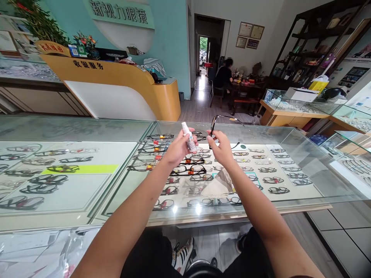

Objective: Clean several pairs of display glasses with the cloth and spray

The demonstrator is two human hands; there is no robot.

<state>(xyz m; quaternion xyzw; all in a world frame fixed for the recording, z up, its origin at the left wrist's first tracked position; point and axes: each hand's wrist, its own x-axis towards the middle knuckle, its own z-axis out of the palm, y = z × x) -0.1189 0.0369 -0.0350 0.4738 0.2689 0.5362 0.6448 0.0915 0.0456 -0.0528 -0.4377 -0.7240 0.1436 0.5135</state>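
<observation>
My left hand [179, 148] is closed around a small white spray bottle [189, 139], held tilted above the glass counter. To its right, my right hand [222, 146] pinches a pair of dark-framed eyeglasses [213, 125] by the frame, with one temple arm reaching up and to the right. Both hands are raised over the glass display case [162, 129]. Below my right wrist a pale cloth [216, 187] lies crumpled on the glass. Several pairs of black glasses [188, 170] lie on and under the glass near my left hand.
More eyeglass rows [274, 180] fill the case to the right, and a second case [66, 185] stands left. A yellow-and-white reception desk [116, 92] is beyond the counter. At the back, a person [224, 77] sits by a wooden table. My legs and a shoe [184, 255] show below.
</observation>
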